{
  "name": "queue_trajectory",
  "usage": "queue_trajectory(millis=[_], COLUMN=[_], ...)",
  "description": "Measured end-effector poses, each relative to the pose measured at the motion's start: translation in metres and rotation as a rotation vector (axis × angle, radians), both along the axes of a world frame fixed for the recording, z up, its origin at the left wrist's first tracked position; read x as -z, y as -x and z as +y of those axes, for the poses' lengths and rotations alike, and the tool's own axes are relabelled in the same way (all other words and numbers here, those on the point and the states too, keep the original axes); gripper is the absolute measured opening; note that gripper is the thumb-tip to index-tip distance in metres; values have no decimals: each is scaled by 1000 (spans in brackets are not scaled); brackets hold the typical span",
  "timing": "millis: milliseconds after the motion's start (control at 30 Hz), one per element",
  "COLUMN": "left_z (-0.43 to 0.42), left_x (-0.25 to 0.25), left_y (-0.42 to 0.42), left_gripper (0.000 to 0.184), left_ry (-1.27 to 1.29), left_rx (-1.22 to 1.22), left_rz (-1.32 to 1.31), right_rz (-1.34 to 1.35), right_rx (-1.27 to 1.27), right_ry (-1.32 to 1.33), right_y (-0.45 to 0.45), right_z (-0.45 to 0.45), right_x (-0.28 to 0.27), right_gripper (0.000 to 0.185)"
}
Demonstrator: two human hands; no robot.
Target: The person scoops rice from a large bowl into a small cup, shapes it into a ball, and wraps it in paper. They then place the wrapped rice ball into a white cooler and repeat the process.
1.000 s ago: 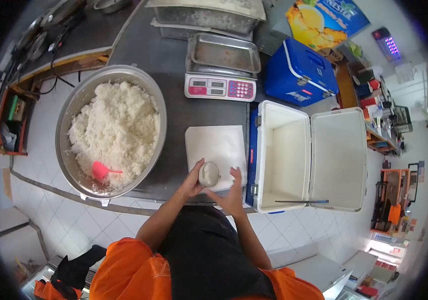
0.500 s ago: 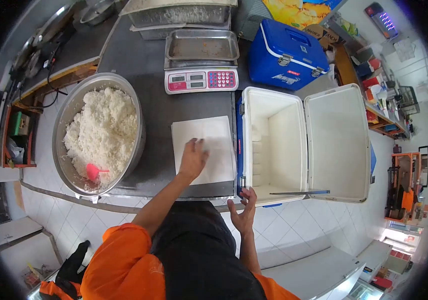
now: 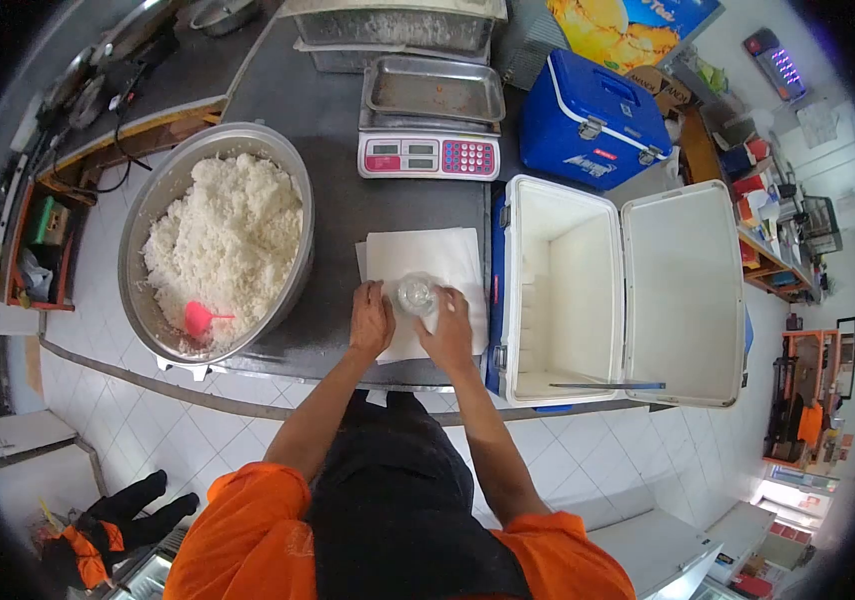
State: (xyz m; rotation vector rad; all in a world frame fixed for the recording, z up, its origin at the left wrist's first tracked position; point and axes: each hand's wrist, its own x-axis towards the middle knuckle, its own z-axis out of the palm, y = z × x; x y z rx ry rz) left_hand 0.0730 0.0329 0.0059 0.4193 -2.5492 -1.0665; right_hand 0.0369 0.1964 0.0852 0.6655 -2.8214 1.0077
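Observation:
A small round clear bowl stands on a stack of white paper sheets at the front of the dark table. My right hand is at the bowl's right side, thumb and fingers curved about it and seeming to grip it. To the left of the bowl, my left hand rests at the left side of the sheets, fingers bent slightly and apart from the bowl. One lower sheet pokes out past the upper ones on the left. Left of the sheets is a large metal pot heaped with white rice, a pink scoop lying in it.
Behind the sheets sits a scale bearing a metal tray. On the right, a cool box stands with its lid raised; a closed blue cooler is behind it. Another person is at the lower left.
My right hand has come from the table's front edge onto the sheets, beside the clear bowl. My left hand has moved left across the paper. The bowl now shows plainly.

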Motion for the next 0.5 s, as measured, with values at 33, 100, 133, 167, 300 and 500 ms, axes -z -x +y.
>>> queue_trajectory(millis=[33, 100, 133, 167, 300, 500], left_z=[-7, -14, -18, -20, -18, -22], left_x=[8, 13, 9, 5, 6, 5], left_y=[-11, -20, -22, -25, -31, -32], left_gripper=[35, 36, 39, 43, 52, 54], left_ry=[120, 247, 247, 244, 205, 297], left_rx=[104, 201, 246, 293, 257, 273], left_rz=[-61, -122, -181, -245, -269, -293], right_rz=[-43, -110, -180, -180, -78, -213], right_rx=[-35, -127, -214, -221, -512, -779], right_ry=[-107, -199, -297, -296, -301, -426], right_y=[8, 21, 28, 35, 61, 90], right_z=[-15, -30, -37, -38, -12, -8], right_x=[-1, 17, 25, 32, 45, 23], right_gripper=[61, 54, 48, 48, 33, 49])
